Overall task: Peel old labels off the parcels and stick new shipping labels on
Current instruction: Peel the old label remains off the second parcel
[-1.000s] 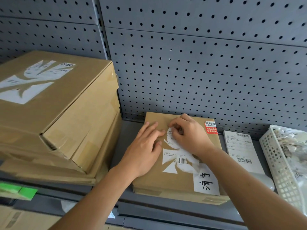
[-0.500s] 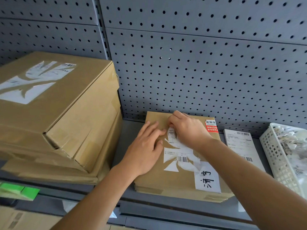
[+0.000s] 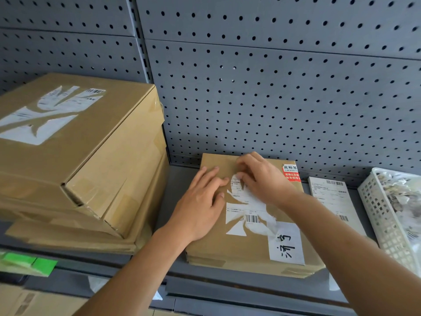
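Cardboard parcel (image 3: 230, 247): L grip (image 3: 198, 210) spread flat, pressing top; R grip (image 3: 265, 181) curled, pinching torn label (image 3: 247, 201) edge

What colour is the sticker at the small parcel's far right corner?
Red and white sticker, head view.

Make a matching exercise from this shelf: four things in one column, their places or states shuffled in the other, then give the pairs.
Things
1. big box
2. small parcel
3. label sheet
4. white basket

Places or states
A. far right, holding paper scraps
B. left hand flat on it, right hand picking at its old label
C. left end of the shelf, torn label remains on top
D. flat on the shelf, between parcel and basket

Pairs: 1-C, 2-B, 3-D, 4-A
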Motion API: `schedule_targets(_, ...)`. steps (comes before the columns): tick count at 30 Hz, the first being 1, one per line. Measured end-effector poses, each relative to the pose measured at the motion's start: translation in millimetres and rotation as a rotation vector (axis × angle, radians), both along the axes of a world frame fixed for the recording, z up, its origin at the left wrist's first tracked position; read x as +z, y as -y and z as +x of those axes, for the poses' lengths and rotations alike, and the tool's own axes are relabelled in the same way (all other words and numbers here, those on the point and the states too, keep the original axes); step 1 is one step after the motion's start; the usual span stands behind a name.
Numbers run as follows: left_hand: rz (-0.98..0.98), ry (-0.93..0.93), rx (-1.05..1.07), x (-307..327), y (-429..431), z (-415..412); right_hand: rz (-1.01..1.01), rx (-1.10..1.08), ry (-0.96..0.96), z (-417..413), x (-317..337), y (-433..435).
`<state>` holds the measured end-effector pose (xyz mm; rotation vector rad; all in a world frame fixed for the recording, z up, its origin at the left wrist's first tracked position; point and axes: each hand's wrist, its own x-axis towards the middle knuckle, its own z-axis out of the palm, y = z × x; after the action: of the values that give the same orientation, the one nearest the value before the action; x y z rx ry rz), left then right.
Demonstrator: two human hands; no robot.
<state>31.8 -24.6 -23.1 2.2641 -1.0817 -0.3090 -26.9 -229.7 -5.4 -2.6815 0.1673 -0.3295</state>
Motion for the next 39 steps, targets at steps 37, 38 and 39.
schedule_targets(37,0.019,-0.018,0.007,1.2,1.4,-0.2,0.581,-0.209,0.146,-28.7,20.3,-19.9)
schedule_targets(38,0.023,-0.019,0.005,1.5,1.4,-0.3,0.6,-0.22,0.16,-29.2,22.1,-18.0)
schedule_targets(39,0.026,-0.02,0.004,1.9,1.1,-0.4,0.599,-0.223,0.159,-29.1,22.8,-16.3)
